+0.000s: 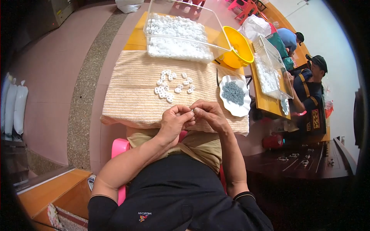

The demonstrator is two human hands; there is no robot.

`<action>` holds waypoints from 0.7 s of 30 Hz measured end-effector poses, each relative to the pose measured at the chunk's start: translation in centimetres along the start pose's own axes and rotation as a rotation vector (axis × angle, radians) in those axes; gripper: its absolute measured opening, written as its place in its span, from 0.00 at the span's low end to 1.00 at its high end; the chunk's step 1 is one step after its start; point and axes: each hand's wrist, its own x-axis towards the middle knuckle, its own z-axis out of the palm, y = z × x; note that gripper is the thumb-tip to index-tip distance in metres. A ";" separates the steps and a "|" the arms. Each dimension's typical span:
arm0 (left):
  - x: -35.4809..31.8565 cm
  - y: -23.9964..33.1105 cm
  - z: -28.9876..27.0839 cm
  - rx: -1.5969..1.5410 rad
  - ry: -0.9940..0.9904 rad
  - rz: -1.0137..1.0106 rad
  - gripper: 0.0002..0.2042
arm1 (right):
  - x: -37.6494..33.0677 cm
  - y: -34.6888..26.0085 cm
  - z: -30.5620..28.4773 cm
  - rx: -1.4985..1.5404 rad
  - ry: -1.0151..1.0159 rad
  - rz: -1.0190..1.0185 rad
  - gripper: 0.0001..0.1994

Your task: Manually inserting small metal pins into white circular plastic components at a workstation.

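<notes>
Down low, two bare forearms coming up from a black shirt, elbows wide, wrists bent in toward each other. Left hand (174, 122) curled, fingers bunched and pinching a tiny white piece (191, 112) at the tips. Right hand (210, 115) curled the same way, fingertips pressed up against the left ones, pinching at that same little piece; too small to tell which hand has more of it. Both hands touching each other, hanging just over the near edge of a striped cream towel (127, 96) spread on a yellow table (137, 36). Under the arms, tan trousers and a bit of pink chair (119, 148). Just past the hands, on the towel, a small scatter of white ring pieces (171, 86), lying loose and close together. Off to the right of them, a white wavy plate (243, 109) with a heap of small grey pieces (232, 93) in it. Farther back, a big clear plastic box (185, 15) full of more white pieces, touching the far edge of the towel. Beside that, to the right, a yellow bowl (231, 57). Farther right, another clear basket, tipped, with white pieces inside. Far away on the right, two other people sitting at the next table.
</notes>
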 end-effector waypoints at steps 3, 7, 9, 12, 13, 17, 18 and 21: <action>0.1 0.1 0.2 -0.019 0.007 -0.010 0.05 | 0.3 1.0 -0.9 -0.127 0.070 -0.070 0.08; 0.0 0.3 0.3 0.004 0.038 -0.015 0.10 | 1.9 -0.3 -0.7 -0.708 0.308 -0.262 0.07; 0.0 0.1 0.2 -0.004 0.030 -0.009 0.12 | 2.9 0.1 -1.6 -0.830 0.337 -0.331 0.09; 0.0 0.3 0.2 0.025 0.030 -0.017 0.12 | 4.0 -0.3 -1.5 -1.235 0.382 -0.315 0.10; 0.0 0.2 0.2 0.015 0.026 -0.016 0.11 | 4.3 -0.2 -1.6 -1.230 0.350 -0.283 0.10; 0.0 0.4 0.3 0.016 0.038 -0.005 0.10 | 5.6 -0.2 -1.1 -1.265 0.313 -0.189 0.11; 0.0 0.3 0.3 0.013 0.038 -0.005 0.10 | 5.7 -0.2 -1.0 -1.267 0.312 -0.188 0.11; 0.1 0.1 0.1 -0.017 0.028 -0.002 0.09 | 6.1 -0.2 -0.7 -1.243 0.303 -0.156 0.11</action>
